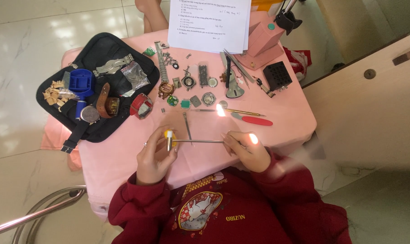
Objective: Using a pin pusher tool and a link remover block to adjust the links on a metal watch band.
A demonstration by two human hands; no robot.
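item: small hammer (193, 141), thin metal shaft, yellow and white head; held level over the pink table (286, 113), just in front of the person's chest.

left hand (156, 156): fingers curled together, tips closed about the hammer head end; a ring shows on one finger.

right hand (245, 151): fingers drawn together, pinched on the other end of the shaft; a bright glare spot lies over the knuckles, so the exact grip is partly hidden.

places, relative to the hammer:
- loose metal watch band piece (187, 125), just beyond it, lying flat on the table.
- red-handled tool (252, 120), beyond and to the right, near a slim yellow-tipped tool (241, 111).
- row of small watch cases and parts (191, 92), further beyond.
- red watch (141, 106), beyond and to the left, at the edge of the black pouch (101, 49).
- black pouch, well to the left, bearing a blue case holder (81, 82), a brown strap (104, 97) and a metal bracelet (112, 66).
- black block with holes (277, 75), far right beyond.
- printed sheets (209, 25), at the far table edge.
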